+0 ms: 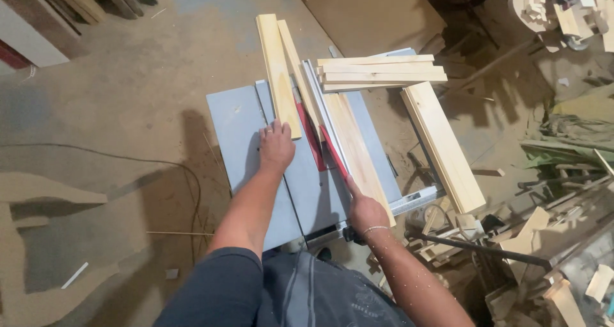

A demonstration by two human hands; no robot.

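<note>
From the head camera, the left hand (276,146) lay flat and spread, palm down, on the grey desk (238,135) of a table saw. Its fingertips pressed against the near end of a pale wooden plank (277,74), which ran away from the person across the desk and overhung the far edge. The hand gripped nothing; it only pushed on the plank's end and rested on the surface.

The right hand (366,210) sat at the near right corner of the desk, loosely curled, with the forefinger stretched forward along the edge of a red strip (332,149) beside the metal fence rail (326,119). A thin bracelet circled that wrist. Whether the other fingers closed on anything could not be told.

A second, wider board (357,149) lay just right of the fence, touching it along its length. Across the far end of the desk sat a stack of thin slats (382,72), laid crosswise. Another long plank (442,146) lay on the right extension of the saw, angled toward the near right. Offcuts and scrap wood (550,237) crowded the floor to the right, and a dark cable (160,164) trailed over the dusty floor at the left.
</note>
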